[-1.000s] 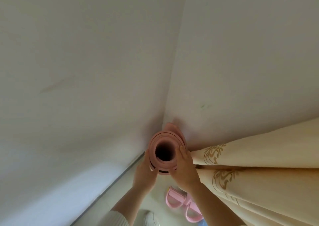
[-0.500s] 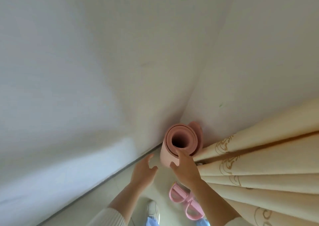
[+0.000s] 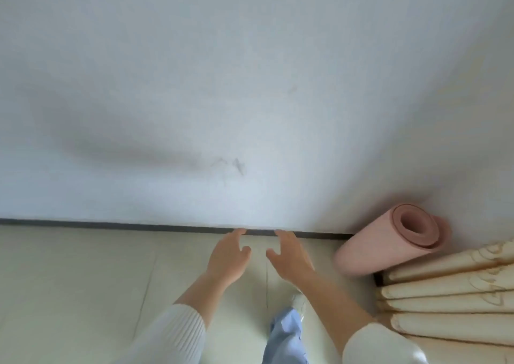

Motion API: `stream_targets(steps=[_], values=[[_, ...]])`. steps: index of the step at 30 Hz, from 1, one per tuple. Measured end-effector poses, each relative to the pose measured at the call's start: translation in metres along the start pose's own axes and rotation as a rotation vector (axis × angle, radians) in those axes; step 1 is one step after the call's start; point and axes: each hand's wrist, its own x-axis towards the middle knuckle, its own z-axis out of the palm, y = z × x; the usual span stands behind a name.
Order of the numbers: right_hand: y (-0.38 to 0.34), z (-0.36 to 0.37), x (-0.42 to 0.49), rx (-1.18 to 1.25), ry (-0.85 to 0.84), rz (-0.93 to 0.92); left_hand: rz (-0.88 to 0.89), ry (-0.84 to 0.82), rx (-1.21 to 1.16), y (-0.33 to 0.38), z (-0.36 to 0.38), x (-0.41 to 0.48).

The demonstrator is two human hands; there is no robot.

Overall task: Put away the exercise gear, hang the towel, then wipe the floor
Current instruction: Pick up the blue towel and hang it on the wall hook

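The mat [image 3: 370, 249] is at the right of the frame, where the wall [image 3: 222, 85] meets the curtain [image 3: 445, 294]. It is pale pink and rolled into a thick tube. It stands on end on the floor [image 3: 69, 280] with its open top turned toward the camera. That end shows the spiral of layers around a hollow core, and the outer edge of the roll sits a little loose on the far side. Its side lies just beside the curtain's folds; whether they touch is not clear.

Both hands are in the lower middle of the frame, near each other and well apart from the mat. The left hand [image 3: 226, 258] and right hand [image 3: 290, 258] have relaxed, slightly spread fingers and hold nothing. Their fingertips reach toward the dark baseboard [image 3: 111, 223]. A blue trouser leg [image 3: 286, 336] shows at the bottom.
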Motion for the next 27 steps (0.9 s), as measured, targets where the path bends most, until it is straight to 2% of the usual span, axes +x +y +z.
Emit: stream_targets(steps=[9, 16, 22, 27], values=[[-0.255, 0.153, -0.090, -0.219, -0.236, -0.541, -0.340, 0.427, -0.116, -0.206, -0.189, -0.188], [-0.434, 0.264, -0.141, -0.395, -0.372, -0.888, -0.548, 0.687, -0.192, -0.343, -0.287, -0.291], [-0.590, 0.390, -0.170, -0.458, -0.460, -1.063, -0.704, 0.814, -0.180, -0.489, -0.387, -0.353], [-0.709, 0.493, -0.205, -0.489, -0.557, -1.077, -0.824, 0.835, -0.235, -0.603, -0.461, -0.401]])
